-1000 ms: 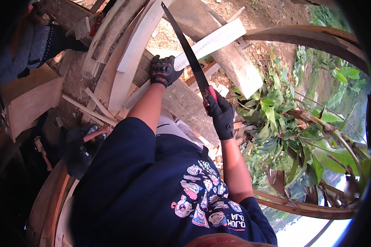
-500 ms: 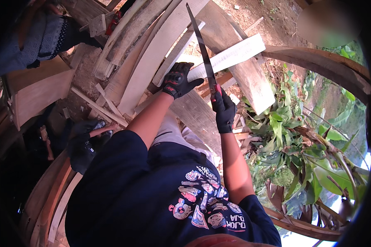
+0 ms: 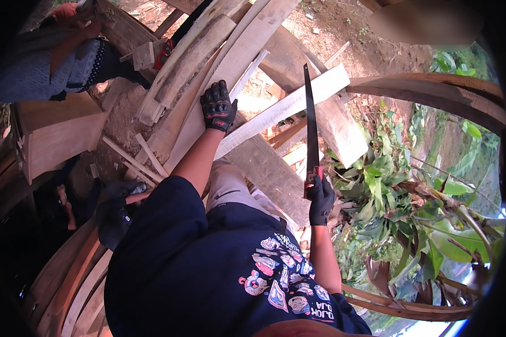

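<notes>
My right hand (image 3: 321,201), in a black glove, is closed round the red handle of a handsaw (image 3: 312,129). The long dark blade points away from me and passes in front of a pale, straight board (image 3: 281,115). Whether the blade touches that board I cannot tell. My left hand (image 3: 218,106), also gloved in black, lies with its fingers stretched over a long wooden plank (image 3: 199,115) beside the board's near end. The pale board rests slantwise across thicker timbers (image 3: 343,132).
Several curved planks (image 3: 194,59) are stacked at the far left of my hands. Another person (image 3: 67,62) is at the upper left near a wooden piece (image 3: 62,126), and one more (image 3: 115,216) is at the left. Leafy plants (image 3: 382,185) grow on the right beside a curved beam (image 3: 427,92).
My left hand has come off the pale board and moved left onto the plank. My right hand has drawn the saw nearer and to the right. The board has shifted slightly towards me.
</notes>
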### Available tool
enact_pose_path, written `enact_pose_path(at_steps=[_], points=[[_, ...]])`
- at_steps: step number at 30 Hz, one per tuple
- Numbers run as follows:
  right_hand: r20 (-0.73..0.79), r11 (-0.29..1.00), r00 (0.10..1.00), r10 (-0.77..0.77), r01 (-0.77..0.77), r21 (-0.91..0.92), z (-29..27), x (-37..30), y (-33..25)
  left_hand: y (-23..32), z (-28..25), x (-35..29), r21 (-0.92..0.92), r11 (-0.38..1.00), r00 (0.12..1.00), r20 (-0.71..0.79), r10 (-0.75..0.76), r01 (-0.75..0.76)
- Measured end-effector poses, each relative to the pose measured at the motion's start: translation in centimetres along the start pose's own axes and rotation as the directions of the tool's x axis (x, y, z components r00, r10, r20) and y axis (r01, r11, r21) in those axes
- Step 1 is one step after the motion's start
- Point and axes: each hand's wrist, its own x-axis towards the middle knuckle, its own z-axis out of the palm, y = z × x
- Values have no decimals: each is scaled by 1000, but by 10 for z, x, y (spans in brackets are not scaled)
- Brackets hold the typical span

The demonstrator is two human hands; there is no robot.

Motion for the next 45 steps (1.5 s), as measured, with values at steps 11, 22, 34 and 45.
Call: enact_pose_path(at_steps=[11, 22, 34, 45], points=[[-45, 992, 999, 18, -12, 126, -11, -33, 18, -39, -2, 15, -354, 934, 999, 28, -45, 52], [-77, 997, 995, -67, 65, -31, -8, -51, -3, -18, -31, -8, -22, 992, 992, -3, 122, -122], [31, 997, 998, -52, 50, 51, -9, -54, 12, -92, 12, 26, 76, 965, 967, -37, 252, -249], [119, 989, 990, -79, 93, -116, 4, -48, -8, -20, -15, -7, -236, 965, 968, -245, 56, -116]])
